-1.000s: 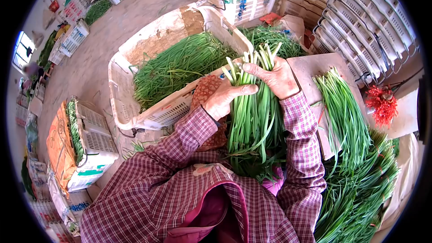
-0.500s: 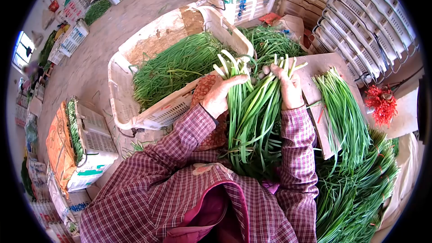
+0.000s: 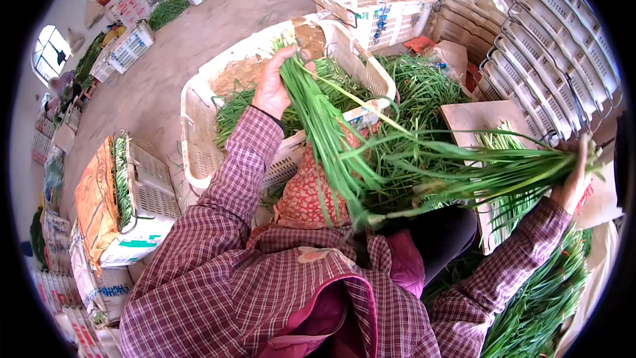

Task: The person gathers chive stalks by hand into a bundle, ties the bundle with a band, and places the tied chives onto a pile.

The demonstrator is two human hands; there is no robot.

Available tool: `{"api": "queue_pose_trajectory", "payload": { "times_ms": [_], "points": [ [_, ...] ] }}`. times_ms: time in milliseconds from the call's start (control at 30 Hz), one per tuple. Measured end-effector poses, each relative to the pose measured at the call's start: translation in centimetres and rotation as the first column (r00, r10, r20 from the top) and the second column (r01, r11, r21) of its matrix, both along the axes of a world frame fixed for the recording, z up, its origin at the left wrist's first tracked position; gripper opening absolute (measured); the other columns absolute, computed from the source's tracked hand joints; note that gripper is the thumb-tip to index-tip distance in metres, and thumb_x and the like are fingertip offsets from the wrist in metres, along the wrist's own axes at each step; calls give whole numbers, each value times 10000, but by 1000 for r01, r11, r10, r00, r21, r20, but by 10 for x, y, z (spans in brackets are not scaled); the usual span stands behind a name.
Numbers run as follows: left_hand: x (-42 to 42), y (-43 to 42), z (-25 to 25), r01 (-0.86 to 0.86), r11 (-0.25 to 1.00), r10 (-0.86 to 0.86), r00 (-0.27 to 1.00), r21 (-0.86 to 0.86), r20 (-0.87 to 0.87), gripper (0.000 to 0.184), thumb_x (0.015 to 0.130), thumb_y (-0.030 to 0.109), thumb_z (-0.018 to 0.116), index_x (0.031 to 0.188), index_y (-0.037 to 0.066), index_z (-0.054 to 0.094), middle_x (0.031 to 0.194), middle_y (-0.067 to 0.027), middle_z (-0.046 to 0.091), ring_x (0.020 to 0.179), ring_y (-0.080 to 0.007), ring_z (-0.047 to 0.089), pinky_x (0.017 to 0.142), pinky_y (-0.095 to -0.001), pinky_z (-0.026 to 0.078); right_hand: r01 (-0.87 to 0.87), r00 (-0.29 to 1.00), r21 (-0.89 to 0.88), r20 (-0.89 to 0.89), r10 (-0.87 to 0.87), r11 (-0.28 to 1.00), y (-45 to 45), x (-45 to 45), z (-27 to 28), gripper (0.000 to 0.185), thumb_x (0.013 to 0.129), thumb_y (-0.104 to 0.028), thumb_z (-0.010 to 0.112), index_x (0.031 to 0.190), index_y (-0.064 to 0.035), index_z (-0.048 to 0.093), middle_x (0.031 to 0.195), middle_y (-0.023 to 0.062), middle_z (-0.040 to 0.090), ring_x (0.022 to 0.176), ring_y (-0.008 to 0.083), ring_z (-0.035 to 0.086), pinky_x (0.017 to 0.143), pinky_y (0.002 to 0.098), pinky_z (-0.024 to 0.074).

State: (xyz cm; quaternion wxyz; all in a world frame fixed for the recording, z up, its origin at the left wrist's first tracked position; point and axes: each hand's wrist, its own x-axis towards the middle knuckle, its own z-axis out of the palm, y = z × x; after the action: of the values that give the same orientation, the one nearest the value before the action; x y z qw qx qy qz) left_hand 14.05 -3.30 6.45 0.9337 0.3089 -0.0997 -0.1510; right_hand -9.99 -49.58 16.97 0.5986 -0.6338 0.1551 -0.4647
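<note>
My left hand (image 3: 271, 86) is closed round the pale stem ends of one bunch of green stalks (image 3: 315, 116), raised over the near side of the white crate (image 3: 199, 139) of loose greens. Far to the right, my right hand (image 3: 575, 176) grips the stem ends of a second bunch (image 3: 490, 169), whose leaves stretch left across the board (image 3: 477, 119). The leaf tips of both bunches meet above my lap. Beneath the right bunch, more stalks (image 3: 503, 136) lie on the board, partly hidden.
Loose greens (image 3: 414, 93) lie beyond my lap. An empty white crate (image 3: 371, 10) stands behind, with stacked crates (image 3: 550, 46) at the right. Tied greens (image 3: 550, 298) are piled at lower right. A crate with an orange sack (image 3: 96, 205) stands left.
My hands have moved wide apart, the left up and leftward, the right far rightward, each pulling its own bunch. The view has shifted slightly.
</note>
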Motion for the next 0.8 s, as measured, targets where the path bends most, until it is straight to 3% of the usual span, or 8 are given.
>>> {"api": "queue_pose_trajectory", "payload": {
  "times_ms": [133,200,333,400,467,633,700,800],
  "points": [
    [-27,-32,14,141,990,-141,990,-8,9,214,831,173,592,1024,94,542,798,-29,534,686,-164,505,654,-326,482,-246,963,-122,-139,229,962,97,34,-3,226,818,-295,678,894,-91,619,740,18,602,609,106,569,552,239,467],
    [-39,-45,14,191,981,-191,981,-41,22,236,800,175,590,1017,99,536,802,-18,500,716,-165,495,681,-334,477,-466,860,-100,-287,423,879,125,48,-19,209,829,-270,668,888,-73,633,721,5,605,566,90,555,519,238,458],
    [-62,-58,6,398,912,-397,917,-100,28,313,767,194,588,1054,85,530,859,-26,487,788,-179,493,736,-357,476,-762,618,9,-292,730,648,190,64,-36,129,843,-173,671,867,-53,634,678,-14,587,543,76,543,495,234,456],
    [-72,-61,1,384,918,-392,916,-102,-79,340,770,178,573,1087,64,529,852,-28,482,809,-203,515,750,-384,501,-774,550,95,-389,739,627,210,63,-45,112,841,-140,678,877,-43,635,682,-17,584,567,58,526,521,229,449],
    [-78,-59,-5,460,860,-494,860,-222,-129,418,776,164,557,1167,24,520,996,-155,612,931,-305,595,822,-470,532,-783,567,59,-339,750,619,223,61,-61,120,838,-118,681,912,-29,649,707,-22,594,605,42,508,552,221,429],
    [-84,-66,-17,496,826,-544,826,-267,-147,493,776,153,542,1238,-6,482,1050,-193,616,977,-327,601,862,-475,519,-760,588,41,-382,713,648,226,60,-70,218,811,-97,700,1009,-13,662,746,-2,631,651,46,529,598,227,448],
    [-85,-68,-21,486,838,-529,835,-247,-153,496,774,149,539,1238,-17,480,1052,-196,614,974,-325,602,873,-465,516,-714,681,-136,-364,636,687,230,62,-72,253,798,-120,711,1025,-20,660,745,39,656,661,72,573,617,248,473],
    [-82,-69,-33,444,877,-475,861,-184,-183,510,771,146,525,1237,-53,475,1076,-213,602,975,-322,607,902,-441,504,-623,770,-349,-434,468,700,233,68,-77,326,755,-244,743,1004,-53,657,771,149,673,705,276,672,656,340,517]
  ]
}}
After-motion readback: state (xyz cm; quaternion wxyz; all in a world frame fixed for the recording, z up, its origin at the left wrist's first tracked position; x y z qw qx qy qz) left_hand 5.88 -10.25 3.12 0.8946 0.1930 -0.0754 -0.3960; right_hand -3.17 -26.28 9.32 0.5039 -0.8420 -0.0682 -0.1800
